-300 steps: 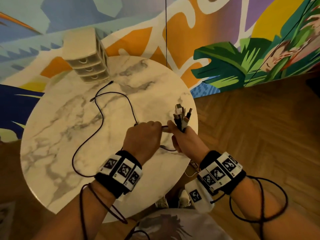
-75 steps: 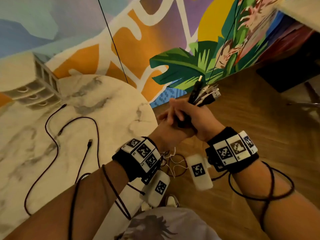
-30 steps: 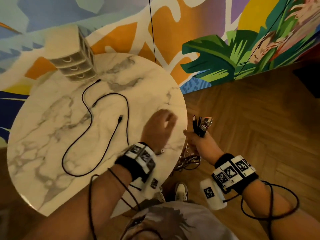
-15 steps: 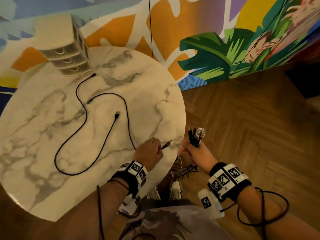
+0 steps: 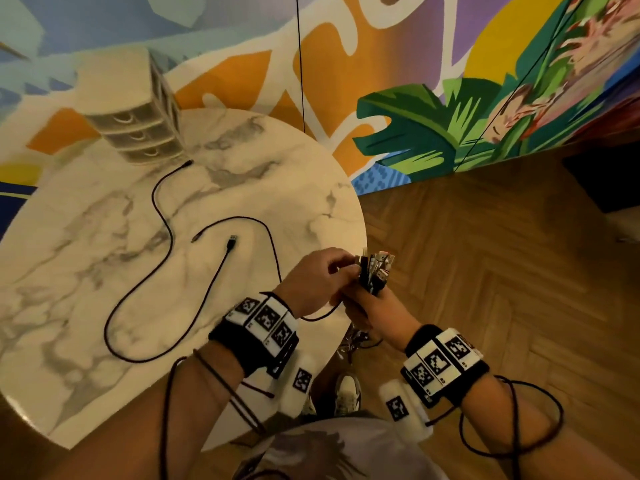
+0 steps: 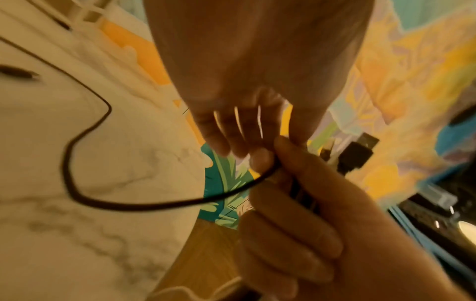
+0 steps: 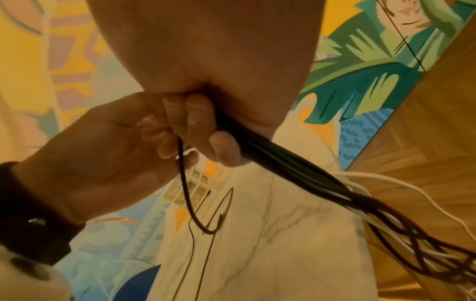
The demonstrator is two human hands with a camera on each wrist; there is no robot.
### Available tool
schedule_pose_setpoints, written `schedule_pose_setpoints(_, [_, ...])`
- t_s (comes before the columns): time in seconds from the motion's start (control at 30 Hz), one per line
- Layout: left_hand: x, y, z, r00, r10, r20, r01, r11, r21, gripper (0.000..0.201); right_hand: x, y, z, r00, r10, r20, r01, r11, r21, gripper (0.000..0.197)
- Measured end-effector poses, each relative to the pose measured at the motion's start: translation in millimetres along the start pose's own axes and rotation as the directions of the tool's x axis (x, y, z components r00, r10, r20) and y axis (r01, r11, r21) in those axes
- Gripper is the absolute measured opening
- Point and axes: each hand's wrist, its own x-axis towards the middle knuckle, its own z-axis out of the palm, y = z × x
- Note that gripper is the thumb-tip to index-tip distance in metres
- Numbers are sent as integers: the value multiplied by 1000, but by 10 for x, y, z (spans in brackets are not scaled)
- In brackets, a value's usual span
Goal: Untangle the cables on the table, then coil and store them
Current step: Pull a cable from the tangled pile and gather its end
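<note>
My right hand [image 5: 367, 301] grips a bundle of cable plugs [image 5: 375, 271] upright, just off the table's right edge. The bundle's black and white cables [image 7: 335, 193] hang from the fist toward the floor. My left hand [image 5: 344, 268] pinches the end of a thin black cable [image 6: 154, 203] against that bundle. This cable runs back over the marble table [image 5: 86, 271] in an arc [image 5: 242, 219]. A second black cable [image 5: 114, 317] lies loose in an S-shape, with its USB plug [image 5: 232, 241] near the middle of the table.
A small beige drawer unit [image 5: 135, 133] stands at the table's far edge, with its drawers pushed in. Wood floor lies to the right. A painted wall is behind. My shoes [image 5: 348, 393] and the hanging cable ends [image 5: 356, 341] are below the table edge.
My left hand picked the cable's plug end up off the table edge and carried it right to the bundle in my right hand. The two hands now touch.
</note>
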Motion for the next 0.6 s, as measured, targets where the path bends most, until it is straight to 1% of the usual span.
schedule_pose_setpoints(0.03, [22,23,-4,999,-30,23,31,999,-42,16,-2,-31,7,1000,8,6,-8,1000,8,33])
schedule_pose_setpoints(0.07, [27,37,-4,999,-45,-3,44,994,-99,14,-4,-62,12,1000,14,2,-14,1000,17,32])
schedule_pose_setpoints(0.17, [-11,85,27,984,-55,-170,16,974,-225,10,5,-127,41,999,25,-25,-24,999,29,32])
schedule_pose_setpoints(0.23, [-10,137,52,973,-49,-227,-6,972,-234,10,19,-146,58,999,31,-38,-30,999,32,30])
schedule_pose_setpoints(0.37, [7,215,65,972,15,-236,-60,981,-186,12,57,-135,55,998,3,-64,-3,1000,-3,24])
schedule_pose_setpoints(0.47, [4,208,79,965,66,-254,-103,985,-136,15,77,-130,63,993,-52,-105,52,999,-2,24])
schedule_pose_setpoints(0.53, [-16,150,115,960,123,-253,-144,987,-66,25,88,-127,65,974,-96,-205,99,995,7,29])
schedule_pose_setpoints(0.57, [-41,88,141,967,130,-218,-137,991,-14,33,102,-125,51,958,-97,-269,109,993,33,32])
schedule_pose_setpoints(0.6, [-79,8,164,980,124,-158,-116,991,59,38,122,-136,31,939,-78,-335,112,990,84,35])
